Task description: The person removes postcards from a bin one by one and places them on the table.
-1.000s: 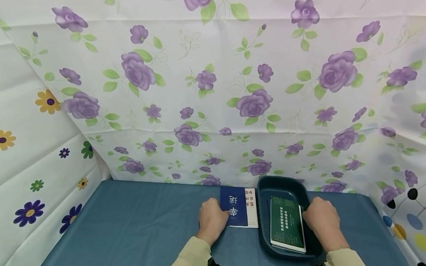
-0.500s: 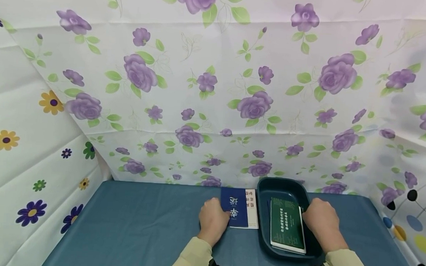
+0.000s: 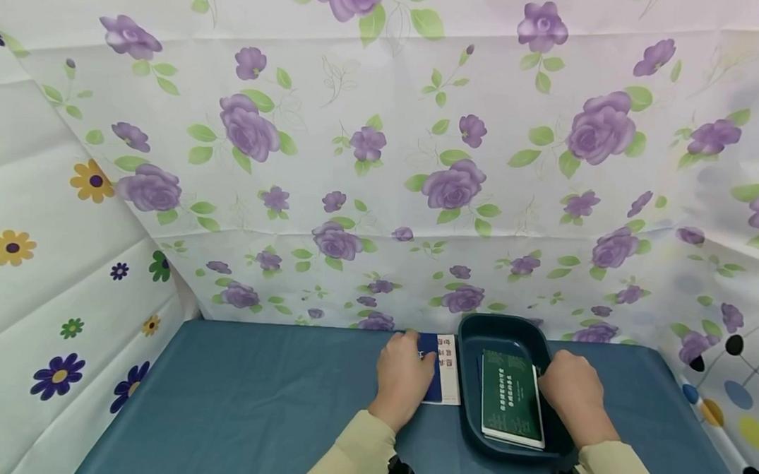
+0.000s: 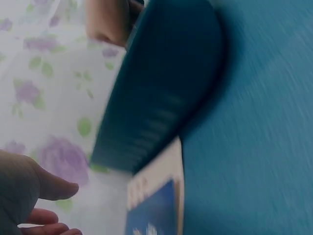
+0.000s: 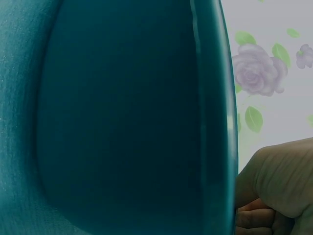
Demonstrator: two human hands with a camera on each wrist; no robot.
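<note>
A blue-and-cream book point(image 3: 450, 371) lies on the table just left of a dark teal plastic basin point(image 3: 505, 329). My left hand point(image 3: 405, 376) is over the book's left part and hides much of its blue cover. In the left wrist view that hand point(image 4: 24, 196) has its thumb stretched out and its fingers loosely bent, with nothing between them. My right hand point(image 3: 573, 390) grips the basin's right rim, fingers curled over it in the right wrist view. Inside the basin lies a green book point(image 3: 512, 398) with white print; the edge of something shows beneath it.
A blue-grey cloth point(image 3: 252, 394) covers the table. Behind it hangs a white sheet point(image 3: 382, 180) with purple flowers. Another flowered sheet point(image 3: 39, 307) hangs at the left, and a dotted one point(image 3: 748, 380) at the right.
My left hand has moved right and slightly away from me, from the blue-and-cream book's left edge to over its cover, and its fingers have loosened. My right hand and the basin have stayed put.
</note>
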